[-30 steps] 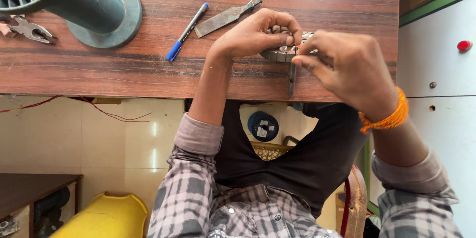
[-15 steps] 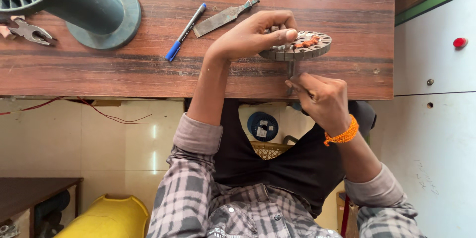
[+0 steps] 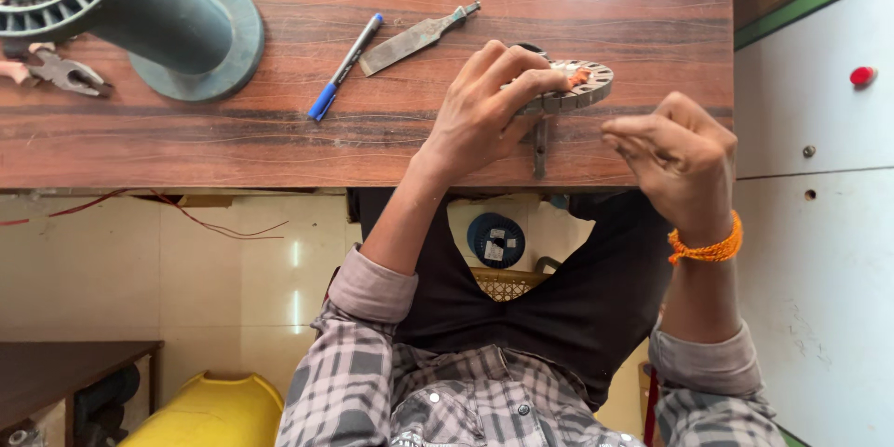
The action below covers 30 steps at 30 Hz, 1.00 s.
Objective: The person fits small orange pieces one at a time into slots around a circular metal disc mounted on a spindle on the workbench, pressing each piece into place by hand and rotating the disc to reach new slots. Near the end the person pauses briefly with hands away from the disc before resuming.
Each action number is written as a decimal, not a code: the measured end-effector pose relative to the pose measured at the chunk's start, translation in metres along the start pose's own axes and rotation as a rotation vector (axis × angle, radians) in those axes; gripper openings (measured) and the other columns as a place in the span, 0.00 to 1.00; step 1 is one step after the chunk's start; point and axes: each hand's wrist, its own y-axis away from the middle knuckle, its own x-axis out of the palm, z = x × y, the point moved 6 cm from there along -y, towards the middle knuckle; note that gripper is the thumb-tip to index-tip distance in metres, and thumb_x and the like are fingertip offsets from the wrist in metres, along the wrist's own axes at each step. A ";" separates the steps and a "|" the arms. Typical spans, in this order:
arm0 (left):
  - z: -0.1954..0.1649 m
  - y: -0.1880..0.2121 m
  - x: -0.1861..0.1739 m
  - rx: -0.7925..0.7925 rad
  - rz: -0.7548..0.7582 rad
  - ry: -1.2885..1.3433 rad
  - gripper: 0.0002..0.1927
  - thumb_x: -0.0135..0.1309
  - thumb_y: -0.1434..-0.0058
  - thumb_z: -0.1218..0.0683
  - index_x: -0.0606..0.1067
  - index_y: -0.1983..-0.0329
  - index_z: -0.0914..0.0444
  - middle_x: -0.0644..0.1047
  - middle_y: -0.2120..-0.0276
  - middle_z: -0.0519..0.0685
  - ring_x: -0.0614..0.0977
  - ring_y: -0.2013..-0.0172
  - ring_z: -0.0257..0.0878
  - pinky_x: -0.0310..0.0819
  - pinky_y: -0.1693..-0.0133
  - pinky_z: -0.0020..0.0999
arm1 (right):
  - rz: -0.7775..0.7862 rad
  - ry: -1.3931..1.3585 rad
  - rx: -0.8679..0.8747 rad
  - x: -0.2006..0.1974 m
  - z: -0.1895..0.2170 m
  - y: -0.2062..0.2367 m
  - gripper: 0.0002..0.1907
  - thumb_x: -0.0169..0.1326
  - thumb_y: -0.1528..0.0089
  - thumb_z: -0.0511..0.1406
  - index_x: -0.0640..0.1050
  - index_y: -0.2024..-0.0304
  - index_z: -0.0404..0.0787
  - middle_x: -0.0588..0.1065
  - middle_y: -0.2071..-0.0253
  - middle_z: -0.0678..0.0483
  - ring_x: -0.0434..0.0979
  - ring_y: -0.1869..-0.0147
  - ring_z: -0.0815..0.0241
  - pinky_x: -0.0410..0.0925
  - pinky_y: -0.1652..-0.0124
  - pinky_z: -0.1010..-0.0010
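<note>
— Head view: what does the left hand (image 3: 484, 112) hold?
— A round slotted stator core (image 3: 575, 84) with copper winding showing, fingers clamped on its rim, steadying it on its short shaft at the desk (image 3: 279, 144) edge — probably so the slots face up.
— And the right hand (image 3: 682, 154)?
— Apart from the core, fingertips pinched together; whether they grip fine wire I cannot tell.
— Anything else?
— A blue pen (image 3: 345, 67), a flat blade tool (image 3: 414, 37), pliers (image 3: 60, 70) and a large teal spool (image 3: 140, 14) lie untouched.
</note>
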 end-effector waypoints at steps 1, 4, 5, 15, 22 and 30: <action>0.000 0.001 0.001 0.000 0.003 -0.004 0.27 0.68 0.44 0.60 0.73 0.42 0.52 0.73 0.51 0.42 0.75 0.51 0.42 0.74 0.48 0.39 | 0.003 0.018 -0.024 -0.003 0.004 -0.003 0.08 0.69 0.37 0.28 0.85 0.56 0.38 0.69 0.71 0.55 0.69 0.72 0.67 0.62 0.71 0.74; -0.001 0.002 0.000 -0.001 0.006 -0.004 0.27 0.67 0.43 0.61 0.73 0.42 0.52 0.73 0.51 0.43 0.75 0.52 0.42 0.74 0.48 0.40 | 0.023 0.046 -0.095 -0.005 0.014 -0.014 0.08 0.70 0.38 0.28 0.84 0.58 0.38 0.68 0.73 0.55 0.67 0.74 0.67 0.60 0.72 0.73; -0.001 0.003 0.000 -0.001 0.004 0.002 0.26 0.67 0.43 0.61 0.73 0.43 0.52 0.73 0.51 0.43 0.75 0.52 0.42 0.74 0.48 0.40 | 0.031 0.048 -0.123 -0.003 0.016 -0.018 0.08 0.71 0.39 0.28 0.84 0.60 0.38 0.68 0.75 0.55 0.67 0.75 0.67 0.59 0.73 0.72; -0.003 0.004 0.001 0.013 0.012 -0.048 0.29 0.64 0.42 0.64 0.73 0.39 0.52 0.74 0.50 0.42 0.74 0.52 0.42 0.73 0.47 0.38 | 0.056 -0.117 -0.144 0.018 0.003 -0.056 0.02 0.64 0.29 0.26 0.82 0.56 0.34 0.80 0.63 0.52 0.81 0.64 0.67 0.70 0.66 0.78; -0.004 0.004 0.003 0.005 0.006 -0.046 0.29 0.65 0.43 0.63 0.73 0.39 0.52 0.75 0.47 0.38 0.75 0.52 0.41 0.74 0.45 0.37 | 0.178 -0.080 -0.140 0.019 0.003 -0.080 0.03 0.65 0.31 0.28 0.83 0.57 0.33 0.82 0.62 0.49 0.84 0.59 0.64 0.74 0.61 0.77; -0.002 0.004 0.004 0.011 0.000 -0.026 0.28 0.65 0.42 0.62 0.72 0.40 0.52 0.73 0.49 0.40 0.75 0.50 0.42 0.73 0.46 0.39 | 0.179 -0.024 -0.163 0.004 0.009 -0.071 0.04 0.67 0.31 0.28 0.83 0.56 0.34 0.81 0.64 0.50 0.80 0.65 0.65 0.68 0.66 0.76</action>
